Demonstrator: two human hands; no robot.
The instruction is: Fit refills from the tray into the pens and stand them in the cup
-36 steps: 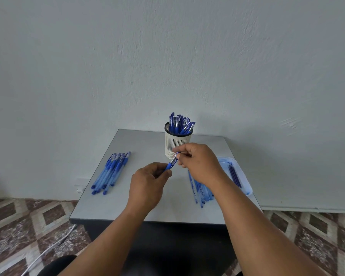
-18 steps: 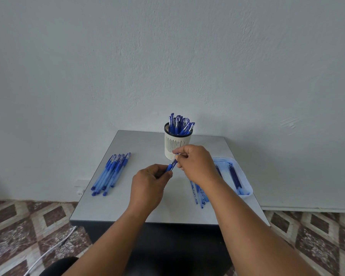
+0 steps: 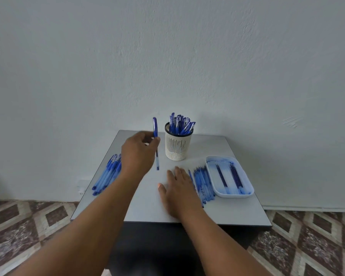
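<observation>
A grey surface (image 3: 237,212) carries a white tray (image 3: 249,191) of refills (image 3: 235,176) at right and a slotted cup (image 3: 177,148) of pens (image 3: 180,124) at the back. The left hand (image 3: 138,154) pinches one pen (image 3: 155,142) upright just beside the cup. The right hand (image 3: 179,192) lies flat, fingers relaxed, holding nothing.

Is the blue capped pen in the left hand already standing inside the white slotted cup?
No. The left hand holds the blue capped pen upright in the air, left of the white slotted cup and apart from it.
</observation>
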